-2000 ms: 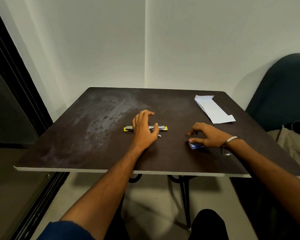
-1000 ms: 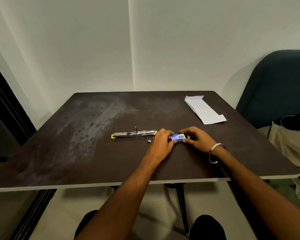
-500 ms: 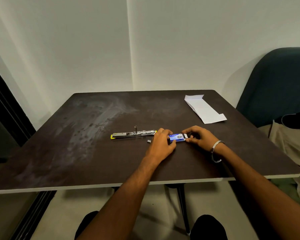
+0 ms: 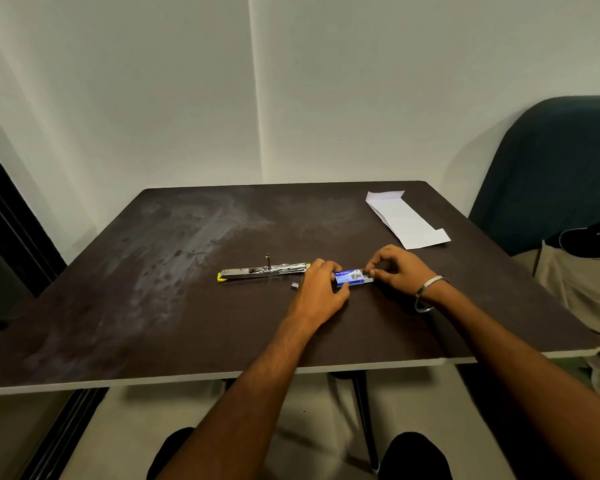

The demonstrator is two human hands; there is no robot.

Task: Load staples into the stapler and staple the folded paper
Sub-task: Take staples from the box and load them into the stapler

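Left hand: clamped the blue staple box in its grip, low over the table.
Right hand: pinched the box's right end, tray slid out further than half a second before.
Meaning: staples nearly reachable; loading not begun.
Stapler: lay open just left of the hands.
Loose strip: beside stapler.
Paper: far right corner, untouched.

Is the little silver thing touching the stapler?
Apart. The head view shows dark table between the small silver piece and the opened stapler.
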